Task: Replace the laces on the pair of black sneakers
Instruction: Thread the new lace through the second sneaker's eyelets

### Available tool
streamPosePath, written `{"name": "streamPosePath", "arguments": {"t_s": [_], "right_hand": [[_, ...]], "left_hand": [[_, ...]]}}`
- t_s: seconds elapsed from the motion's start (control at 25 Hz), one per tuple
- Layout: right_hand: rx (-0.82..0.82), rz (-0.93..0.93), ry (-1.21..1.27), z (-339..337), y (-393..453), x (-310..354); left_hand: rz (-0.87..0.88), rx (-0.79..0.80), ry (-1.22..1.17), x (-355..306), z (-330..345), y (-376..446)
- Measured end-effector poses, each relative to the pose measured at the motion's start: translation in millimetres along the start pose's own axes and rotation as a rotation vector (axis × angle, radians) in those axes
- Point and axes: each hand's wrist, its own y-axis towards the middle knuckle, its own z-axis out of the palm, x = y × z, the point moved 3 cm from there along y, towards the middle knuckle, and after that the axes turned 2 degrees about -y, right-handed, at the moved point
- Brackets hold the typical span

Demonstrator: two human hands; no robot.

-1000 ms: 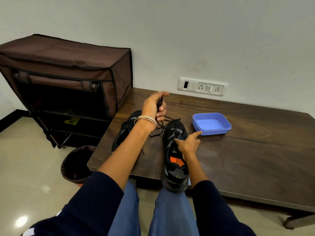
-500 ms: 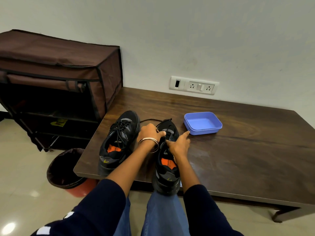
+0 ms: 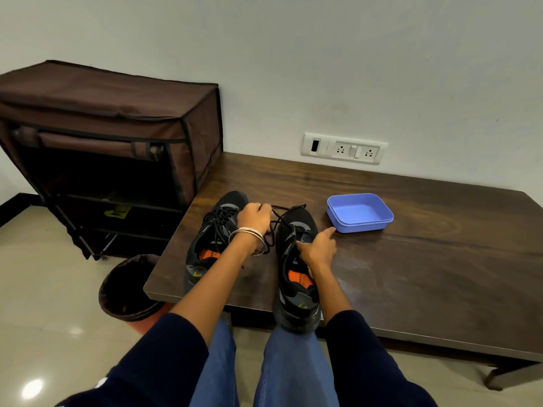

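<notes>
Two black sneakers with orange insoles stand on the dark wooden table (image 3: 411, 259). The left sneaker (image 3: 213, 239) is laced with a black lace. The right sneaker (image 3: 296, 277) overhangs the table's near edge. My left hand (image 3: 254, 220) pinches a loose black lace (image 3: 282, 218) that runs across the toe of the right sneaker. My right hand (image 3: 317, 248) holds the right sneaker by its upper, with the index finger pointing out towards the tray.
A blue plastic tray (image 3: 360, 212) sits on the table right of the sneakers. A brown fabric shoe rack (image 3: 117, 136) stands left of the table, and a dark bin (image 3: 129, 289) sits on the floor by the table's corner. A wall socket panel (image 3: 343, 148) is behind.
My left hand came down from a raised position to the gap between the sneakers, still holding the lace. My right hand stayed on the right sneaker. The camera view shifted.
</notes>
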Motion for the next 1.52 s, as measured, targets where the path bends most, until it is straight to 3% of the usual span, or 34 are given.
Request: {"name": "streamPosePath", "arguments": {"t_s": [0.04, 0.2, 0.28, 0.36, 0.52, 0.6, 0.68, 0.84, 0.92, 1.0, 1.12, 1.4, 1.52], "right_hand": [[0.001, 0.004, -0.013, 0.4, 1.6, -1.3], [0.041, 0.016, 0.006, 1.8, 9.7, -4.3], [0.047, 0.009, 0.027, 5.1, 12.0, -6.9], [0.039, 0.007, 0.042, 5.7, 13.8, -10.4], [0.048, -0.028, 0.078, 7.5, 14.3, -13.3], [0.036, -0.038, 0.089, 3.2, 10.0, -10.0], [0.070, -0.035, 0.223, -5.8, 1.1, -4.6], [0.079, 0.011, 0.716, -35.4, -18.3, 30.2], [0.210, -0.052, 0.873, -49.9, -25.7, 58.9], [0.364, -0.099, 1.093, -67.5, -31.1, 85.2], [0.380, -0.162, 1.346, -103.5, -29.4, 101.7], [0.036, -0.213, 1.135, -146.3, -14.1, 80.7], [0.038, -0.243, 0.959, -128.7, -23.4, 77.9]], "left_hand": [[-0.036, 0.003, 0.143, 4.8, -2.0, 1.2], [-0.043, 0.285, 0.719, 9.8, 1.3, -6.6], [-0.007, 0.272, 0.796, 11.2, 7.6, -0.5], [-0.090, 0.262, 0.523, 13.5, 18.5, 9.0], [-0.418, 0.145, -0.493, 14.5, 31.5, 12.5], [-0.363, 0.136, -0.781, -2.7, 28.4, 10.4], [-0.216, 0.134, -0.891, -28.5, 18.8, 9.6], [0.136, 0.253, -0.564, -87.7, 11.0, -16.8], [0.294, 0.357, -0.425, -105.2, 16.1, -32.0], [0.399, 0.422, -0.309, -113.0, 17.0, -43.1], [0.472, 0.400, -0.102, -113.2, 6.1, -46.8], [0.359, -0.013, 0.312, -68.3, -26.3, -20.7], [0.495, 0.112, 0.330, -71.3, -8.6, -32.7]]}}
